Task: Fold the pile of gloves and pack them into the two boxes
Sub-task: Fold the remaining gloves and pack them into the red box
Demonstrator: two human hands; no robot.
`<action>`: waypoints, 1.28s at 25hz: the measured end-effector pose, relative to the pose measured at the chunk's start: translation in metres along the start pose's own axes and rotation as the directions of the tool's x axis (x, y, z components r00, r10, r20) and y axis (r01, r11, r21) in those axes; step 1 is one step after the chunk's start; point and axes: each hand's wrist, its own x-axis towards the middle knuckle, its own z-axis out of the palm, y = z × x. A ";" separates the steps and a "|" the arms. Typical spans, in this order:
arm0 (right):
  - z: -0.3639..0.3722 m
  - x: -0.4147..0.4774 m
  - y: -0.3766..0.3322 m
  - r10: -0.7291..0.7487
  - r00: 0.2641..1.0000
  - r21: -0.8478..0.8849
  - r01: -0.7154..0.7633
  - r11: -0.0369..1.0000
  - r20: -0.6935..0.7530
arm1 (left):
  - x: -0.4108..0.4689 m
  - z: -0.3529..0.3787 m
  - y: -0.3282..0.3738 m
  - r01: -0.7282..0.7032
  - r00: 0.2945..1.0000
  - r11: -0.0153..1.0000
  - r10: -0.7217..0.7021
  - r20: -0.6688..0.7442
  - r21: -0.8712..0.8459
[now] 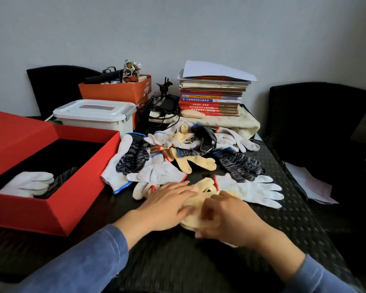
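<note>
A yellow glove lies on the dark table in front of me. My left hand presses flat on its left part with straight fingers. My right hand curls its fingers round the glove's right part and grips it. Behind them sprawls a pile of gloves, white, yellow and dark speckled. One white glove lies just right of my hands. The open red box stands at the left, with a folded white glove and a dark one inside.
A white plastic lidded box stands behind the red box, and an orange carton of clutter behind that. A stack of books, a tangle of cables and black chairs edge the table.
</note>
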 end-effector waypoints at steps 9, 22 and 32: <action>-0.021 -0.024 0.007 -0.144 0.987 -0.054 0.140 0.989 -0.068 | -0.007 -0.006 0.008 0.064 0.997 0.955 -0.072 0.015 0.291; 0.021 0.089 0.003 0.397 0.916 0.235 -0.398 0.887 0.054 | -0.040 -0.012 -0.018 0.505 0.856 0.824 -0.517 0.023 -0.257; -0.003 0.091 0.009 0.185 0.944 0.103 -0.220 0.970 0.272 | -0.042 -0.024 -0.012 0.562 0.826 0.817 -0.546 0.139 -0.131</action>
